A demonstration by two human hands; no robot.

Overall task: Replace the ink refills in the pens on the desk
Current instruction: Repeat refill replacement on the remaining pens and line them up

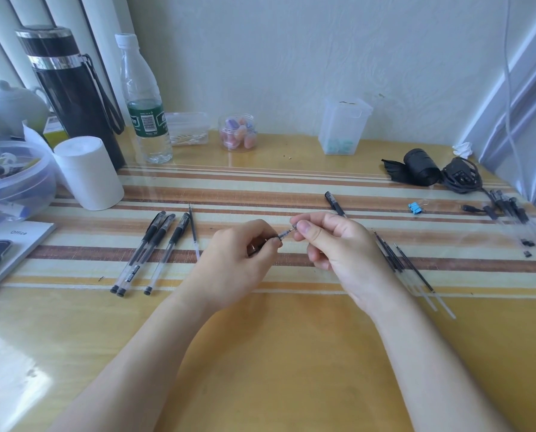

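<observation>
The person holds a clear plastic gel pen with a black rubber grip [284,234] level between both hands. It is over the middle of the glossy yellow worktop [291,353], just above the brown-and-cream striped mat [260,182]. The left hand [238,260] has its fingers curled round the barrel, thumb and forefinger closed on the black grip, so most of the pen is hidden in the palm. The right hand [338,244] pinches the clear nose cone at the pen's tip between thumb and forefinger, and its other fingers are curled in underneath.

Off to the left, three capped clear pens [150,251] lie side by side on the mat, with a single thin refill [194,232] just beside them. A black pen cap [334,202] shows past the right knuckles, its near end hidden by the hand. Just right of that wrist lies a bunch of dark-ink refills [397,260]. Well apart at the right edge is a heap of more pens [506,210], with a small blue binder clip [413,207] near it. By the wall stand a tall black flask [70,88], a clear water bottle [145,104] and a white paper roll [87,173].
</observation>
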